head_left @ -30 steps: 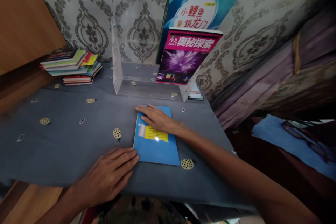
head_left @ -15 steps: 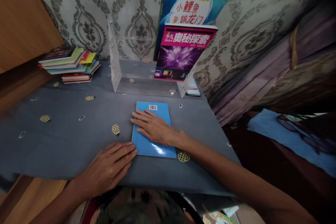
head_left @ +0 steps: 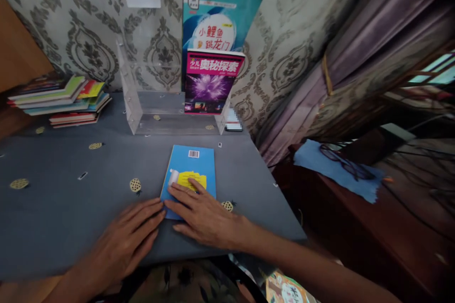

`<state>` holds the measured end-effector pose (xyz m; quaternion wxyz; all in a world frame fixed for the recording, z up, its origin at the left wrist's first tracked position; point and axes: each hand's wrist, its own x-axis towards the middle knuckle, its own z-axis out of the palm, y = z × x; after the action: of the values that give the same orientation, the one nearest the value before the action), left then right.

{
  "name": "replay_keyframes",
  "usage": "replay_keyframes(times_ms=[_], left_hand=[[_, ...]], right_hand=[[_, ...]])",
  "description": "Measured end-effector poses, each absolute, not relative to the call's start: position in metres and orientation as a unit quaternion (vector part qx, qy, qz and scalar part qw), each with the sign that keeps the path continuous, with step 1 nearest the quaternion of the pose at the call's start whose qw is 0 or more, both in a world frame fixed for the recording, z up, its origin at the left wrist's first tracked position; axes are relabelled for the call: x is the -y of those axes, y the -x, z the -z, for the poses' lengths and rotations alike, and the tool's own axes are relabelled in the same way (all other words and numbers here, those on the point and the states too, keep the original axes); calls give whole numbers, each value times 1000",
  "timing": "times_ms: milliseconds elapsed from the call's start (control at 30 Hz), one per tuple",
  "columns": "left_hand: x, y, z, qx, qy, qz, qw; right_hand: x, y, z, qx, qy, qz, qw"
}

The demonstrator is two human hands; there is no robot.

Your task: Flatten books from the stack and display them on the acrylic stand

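Note:
A thin blue book with a yellow patch and a barcode lies face-down on the grey tablecloth. My right hand rests flat on the book's near end, fingers stretched out. Beside it, my left hand lies flat on the cloth, its fingertips touching the book's near left corner. Neither hand grips anything.
A clear acrylic stand at the back holds a pink-and-purple book with a teal book behind it. A stack of books sits at the far left. A curtain and a dark wooden surface with a blue cloth lie to the right.
My right hand slid back along the blue book from its far end to its near end. The left hand stayed at the near left corner. The view shifted rightward.

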<state>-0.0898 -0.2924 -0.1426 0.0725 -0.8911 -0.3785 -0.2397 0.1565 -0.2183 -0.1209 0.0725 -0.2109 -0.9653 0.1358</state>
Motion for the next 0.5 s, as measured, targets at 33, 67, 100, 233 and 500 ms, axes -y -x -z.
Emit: replay_keyframes(times_ms=[33,67,100,233,500], left_hand=[[292,89,144,383,889,237,79],[292,88,146,385,889,232,85],[292,87,147,387,890,225,90],[295,81,151,391,893,198,106],[324,78,161,311,905,209,204]], right_hand=[[221,-163,123,963,222,-136,77],[224,-170,124,959,236,-135,81],[227,-176,126,954,251,-136,86],[237,-195,129,939,298,-146,86],[276,-223,132,949,258,-163,83]])
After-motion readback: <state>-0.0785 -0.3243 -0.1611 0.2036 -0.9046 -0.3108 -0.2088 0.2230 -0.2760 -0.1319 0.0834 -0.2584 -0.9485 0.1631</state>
